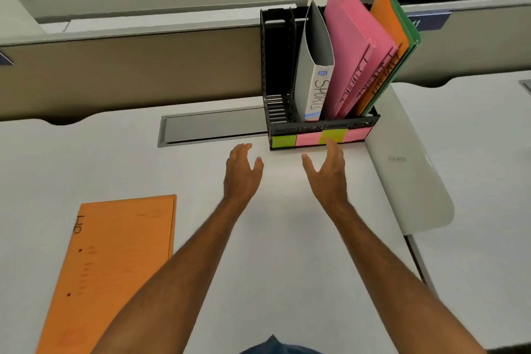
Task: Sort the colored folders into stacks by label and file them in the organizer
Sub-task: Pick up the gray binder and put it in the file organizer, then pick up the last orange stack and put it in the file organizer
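A black slotted organizer (pixel 323 127) stands at the back of the white desk, with green and pink sticky labels along its front. In it lean a grey box file marked SPORTS (pixel 314 66), two pink folders (pixel 355 52), an orange folder (pixel 386 37) and a green folder (pixel 411 37). Its leftmost slot (pixel 277 66) holds nothing. Another orange folder (pixel 115 261) lies flat at the front left. My left hand (pixel 242 172) and right hand (pixel 327 172) hover just before the organizer, palms facing each other, fingers relaxed, holding nothing.
A grey cable-tray lid (pixel 212 129) is set into the desk left of the organizer. A beige partition (pixel 129 77) runs behind. A white divider panel (pixel 408 169) borders the desk on the right, with another desk beyond it.
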